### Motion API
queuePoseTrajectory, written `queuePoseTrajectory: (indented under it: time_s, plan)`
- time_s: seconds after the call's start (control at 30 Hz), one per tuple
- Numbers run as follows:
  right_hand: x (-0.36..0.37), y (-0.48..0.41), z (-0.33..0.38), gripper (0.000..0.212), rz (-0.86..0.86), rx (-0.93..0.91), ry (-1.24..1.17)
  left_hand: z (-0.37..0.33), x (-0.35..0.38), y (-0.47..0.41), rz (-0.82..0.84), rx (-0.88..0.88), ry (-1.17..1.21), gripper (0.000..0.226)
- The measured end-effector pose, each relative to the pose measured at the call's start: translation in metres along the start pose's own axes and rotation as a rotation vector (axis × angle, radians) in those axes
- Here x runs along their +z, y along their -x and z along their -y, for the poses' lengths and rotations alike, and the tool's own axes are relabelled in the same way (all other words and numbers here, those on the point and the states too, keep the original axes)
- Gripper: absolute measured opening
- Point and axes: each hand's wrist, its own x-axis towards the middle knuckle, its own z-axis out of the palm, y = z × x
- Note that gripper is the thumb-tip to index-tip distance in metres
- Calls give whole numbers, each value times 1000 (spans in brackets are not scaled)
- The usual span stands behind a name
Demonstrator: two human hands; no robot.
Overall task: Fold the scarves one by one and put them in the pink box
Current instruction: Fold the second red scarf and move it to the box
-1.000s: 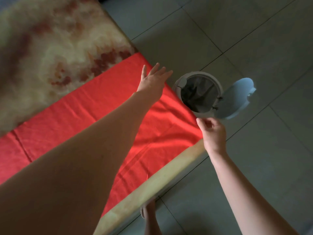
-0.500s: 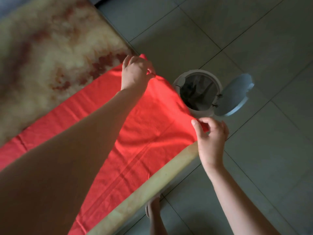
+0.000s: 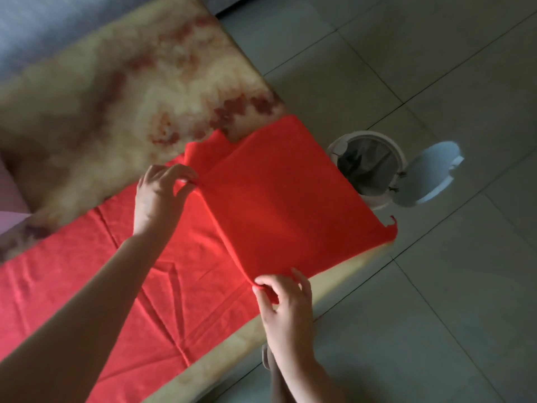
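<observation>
A long red scarf (image 3: 279, 207) lies across the yellow-and-red patterned bed (image 3: 116, 91), its right end lifted and turned back over the rest. My left hand (image 3: 158, 199) pinches the far corner of that end. My right hand (image 3: 286, 306) pinches the near corner by the bed's front edge. The turned-back flap hangs between the two hands, and a frayed bit sticks out at the right. A sliver of the pink box (image 3: 8, 205) shows at the left frame edge.
A white round bin (image 3: 367, 167) with a dark liner stands on the grey tiled floor (image 3: 436, 286) right beside the bed's corner, its lid (image 3: 430, 174) swung open to the right. My foot (image 3: 268, 356) shows below the bed's edge.
Both hands reached to the scarf's right end, took its two corners, and carried them leftward, so that end now folds back over the scarf.
</observation>
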Motion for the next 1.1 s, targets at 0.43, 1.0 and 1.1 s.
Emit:
queuePoseTrajectory:
  time_s: [0.43,1.0,1.1]
  plan:
    - [53,50,13,17,121,19,58,79,-15,69,114,-176,-45,45]
    - [20,20,-41,46,-131,259,265,0,56,-4,438,-92,-77,61]
    - [8,-1,-60,52,-232,311,279,5,58,-20,311,-96,-57,59]
